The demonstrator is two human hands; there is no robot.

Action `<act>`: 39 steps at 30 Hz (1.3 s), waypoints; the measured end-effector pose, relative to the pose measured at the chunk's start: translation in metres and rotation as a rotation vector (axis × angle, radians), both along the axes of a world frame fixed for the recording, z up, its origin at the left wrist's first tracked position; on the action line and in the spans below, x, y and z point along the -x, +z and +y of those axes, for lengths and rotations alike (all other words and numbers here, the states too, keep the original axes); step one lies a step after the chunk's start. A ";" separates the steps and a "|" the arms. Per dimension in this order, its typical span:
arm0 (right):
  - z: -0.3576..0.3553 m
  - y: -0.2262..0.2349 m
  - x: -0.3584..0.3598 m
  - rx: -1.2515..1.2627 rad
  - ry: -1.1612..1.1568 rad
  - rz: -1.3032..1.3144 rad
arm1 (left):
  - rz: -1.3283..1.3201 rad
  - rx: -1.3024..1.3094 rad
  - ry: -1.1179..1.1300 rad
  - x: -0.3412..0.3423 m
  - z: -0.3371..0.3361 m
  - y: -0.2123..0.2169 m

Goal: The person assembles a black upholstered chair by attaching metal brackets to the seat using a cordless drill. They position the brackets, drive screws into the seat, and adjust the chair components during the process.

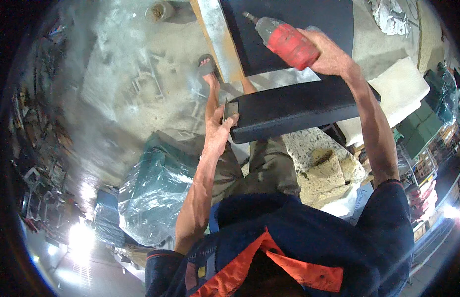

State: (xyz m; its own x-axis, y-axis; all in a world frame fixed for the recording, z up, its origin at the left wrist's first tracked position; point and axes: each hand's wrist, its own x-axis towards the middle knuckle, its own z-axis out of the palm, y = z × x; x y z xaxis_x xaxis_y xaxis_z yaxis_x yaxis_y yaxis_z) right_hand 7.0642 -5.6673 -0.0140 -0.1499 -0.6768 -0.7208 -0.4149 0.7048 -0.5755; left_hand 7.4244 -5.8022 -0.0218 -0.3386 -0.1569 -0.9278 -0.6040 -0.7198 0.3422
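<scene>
In front of me a long black padded cushion (299, 106) lies crosswise. My left hand (219, 132) grips its left end, where a small flat metal plate (231, 110) shows by the fingers. Whether the plate is fixed to the cushion I cannot tell. Raised over the cushion's far side, my right hand (329, 53) is wrapped round a plastic bottle (288, 43), clear at its upper part and red below. The bottle tilts, its narrow tip (248, 17) pointing away to the upper left. My right palm is hidden behind it.
A black-topped bench (240, 37) with a wooden edge stands ahead. White foam (395, 96) lies at the right, speckled foam pieces (326, 175) nearer me. A plastic-wrapped green bundle (153, 193) sits at my left. A tub (160, 12) stands on the floor at the far left.
</scene>
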 end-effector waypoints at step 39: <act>-0.056 -0.063 -0.163 0.328 0.001 -0.743 | 0.276 0.014 0.013 -0.045 0.004 -0.016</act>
